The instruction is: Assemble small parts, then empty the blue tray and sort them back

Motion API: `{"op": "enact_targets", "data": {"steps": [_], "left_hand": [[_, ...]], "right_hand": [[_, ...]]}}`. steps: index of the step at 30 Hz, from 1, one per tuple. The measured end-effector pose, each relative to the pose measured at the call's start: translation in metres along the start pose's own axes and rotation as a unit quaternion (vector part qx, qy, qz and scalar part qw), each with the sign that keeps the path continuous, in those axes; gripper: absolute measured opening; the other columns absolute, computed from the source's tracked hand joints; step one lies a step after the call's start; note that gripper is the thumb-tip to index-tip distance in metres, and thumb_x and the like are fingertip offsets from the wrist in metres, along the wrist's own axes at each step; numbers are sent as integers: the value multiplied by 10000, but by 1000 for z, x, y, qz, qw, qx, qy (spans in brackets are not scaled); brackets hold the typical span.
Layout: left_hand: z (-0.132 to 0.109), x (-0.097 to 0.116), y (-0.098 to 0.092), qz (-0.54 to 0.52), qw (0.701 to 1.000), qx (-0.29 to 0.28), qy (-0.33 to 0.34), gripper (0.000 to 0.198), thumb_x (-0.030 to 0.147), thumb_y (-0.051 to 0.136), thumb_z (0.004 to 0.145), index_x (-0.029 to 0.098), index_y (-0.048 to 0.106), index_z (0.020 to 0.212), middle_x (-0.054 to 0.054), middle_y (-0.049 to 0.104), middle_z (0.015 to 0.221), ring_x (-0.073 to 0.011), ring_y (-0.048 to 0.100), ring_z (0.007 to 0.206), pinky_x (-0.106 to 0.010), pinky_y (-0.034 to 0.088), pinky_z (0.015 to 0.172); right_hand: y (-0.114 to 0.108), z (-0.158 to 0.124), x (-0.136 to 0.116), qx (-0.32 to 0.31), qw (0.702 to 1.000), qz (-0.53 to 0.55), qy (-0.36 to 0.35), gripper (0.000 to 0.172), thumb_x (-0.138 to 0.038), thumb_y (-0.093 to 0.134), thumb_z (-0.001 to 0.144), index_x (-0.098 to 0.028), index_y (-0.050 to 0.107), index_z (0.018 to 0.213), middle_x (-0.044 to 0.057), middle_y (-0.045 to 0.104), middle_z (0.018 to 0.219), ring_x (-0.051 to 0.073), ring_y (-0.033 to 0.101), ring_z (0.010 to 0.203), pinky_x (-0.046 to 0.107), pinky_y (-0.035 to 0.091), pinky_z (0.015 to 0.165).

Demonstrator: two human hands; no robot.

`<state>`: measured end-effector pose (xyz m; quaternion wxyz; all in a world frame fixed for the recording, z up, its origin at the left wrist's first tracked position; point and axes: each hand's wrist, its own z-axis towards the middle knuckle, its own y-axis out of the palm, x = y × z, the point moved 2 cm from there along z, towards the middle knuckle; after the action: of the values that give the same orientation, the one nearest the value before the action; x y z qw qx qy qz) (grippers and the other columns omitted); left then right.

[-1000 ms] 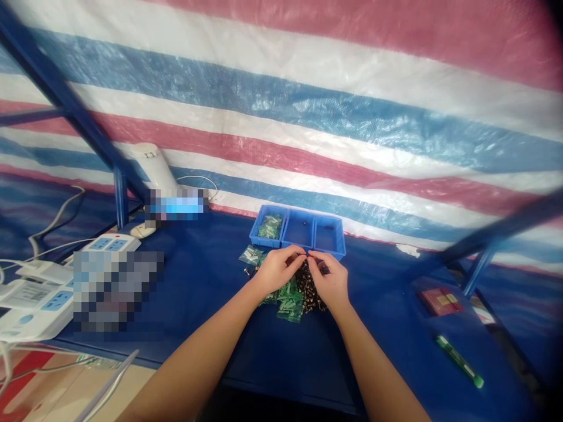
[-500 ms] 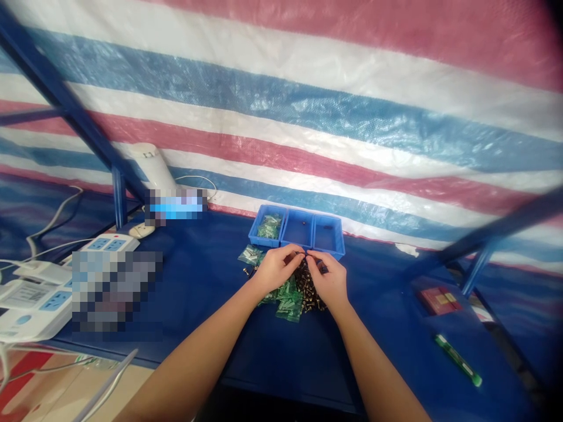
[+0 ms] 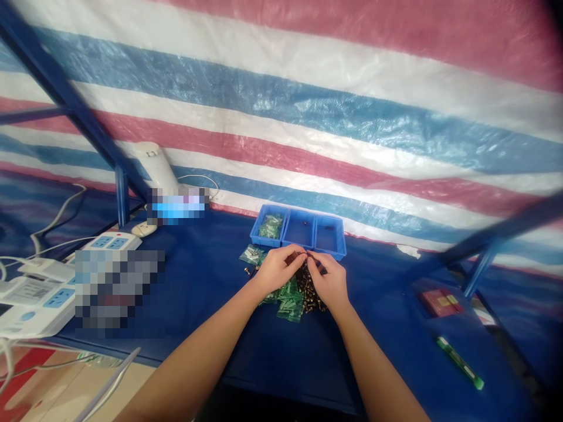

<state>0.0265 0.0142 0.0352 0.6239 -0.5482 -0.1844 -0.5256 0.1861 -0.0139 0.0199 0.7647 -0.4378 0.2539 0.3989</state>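
My left hand (image 3: 278, 269) and my right hand (image 3: 329, 278) meet fingertip to fingertip above a pile of small brass-coloured screws (image 3: 311, 293). Both are closed in a pinch; whatever lies between the fingertips is too small to make out. Small green-printed packets (image 3: 290, 302) lie against the left side of the pile, partly under my left hand. Another packet (image 3: 252, 254) and a few loose screws (image 3: 247, 271) are left of that hand. Just beyond the hands stand three joined blue bins: the left bin (image 3: 266, 241) holds packets, while the middle bin (image 3: 299, 243) and right bin (image 3: 331, 252) show tiny dark pieces.
White power strips (image 3: 39, 319) with cables and a blurred-out object cover the left side. A white cylinder (image 3: 156, 167) stands behind them. On the right lie a red box (image 3: 442, 302) and a green tube (image 3: 460, 363), near a blue metal frame (image 3: 479, 269).
The view has shifted very slightly. Both hands keep their pinch over the pile, with only tiny finger movement.
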Motion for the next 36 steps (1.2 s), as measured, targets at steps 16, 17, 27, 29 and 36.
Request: {"op": "enact_targets", "data": {"steps": [16, 17, 27, 29, 36], "left_hand": [[-4, 0, 0, 65, 991, -59, 98, 345, 307, 472, 962, 273, 611, 1275, -26, 721, 1102, -157, 695, 824, -249, 552, 713], [-4, -1, 1, 77, 989, -53, 110, 338, 304, 473, 962, 270, 618, 1265, -26, 727, 1081, -165, 695, 851, -261, 551, 745], [-2, 0, 0, 102, 990, -19, 100, 297, 318, 436, 982, 230, 629, 1190, -32, 719, 1090, -179, 684, 935, -279, 527, 829], [-3, 3, -1, 113, 989, -21, 87, 298, 333, 427, 984, 222, 628, 1173, -38, 726, 1033, -181, 685, 890, -276, 523, 790], [-3, 4, -4, 129, 990, -25, 53, 289, 323, 382, 993, 213, 616, 1123, -29, 713, 858, -169, 669, 758, -256, 491, 672]], "right_hand": [[2, 0, 1, -83, 980, 155, 92, 351, -421, 442, 955, -196, 645, 777, 37, 653, 800, 205, 620, 818, 322, 488, 800], [2, 0, 1, -81, 978, 165, 99, 365, -432, 443, 953, -194, 641, 759, 37, 655, 799, 207, 623, 826, 322, 488, 809], [-2, 1, 5, 16, 975, 165, 149, 281, -424, 629, 852, -188, 721, 972, 69, 732, 938, 216, 668, 830, 348, 535, 781], [-2, 2, 8, 38, 971, 178, 155, 269, -406, 668, 826, -187, 723, 974, 74, 736, 937, 214, 673, 817, 351, 543, 768], [-2, 1, 4, 30, 982, 150, 114, 189, -358, 674, 827, -204, 735, 920, 60, 737, 918, 205, 668, 805, 339, 537, 749]]}}
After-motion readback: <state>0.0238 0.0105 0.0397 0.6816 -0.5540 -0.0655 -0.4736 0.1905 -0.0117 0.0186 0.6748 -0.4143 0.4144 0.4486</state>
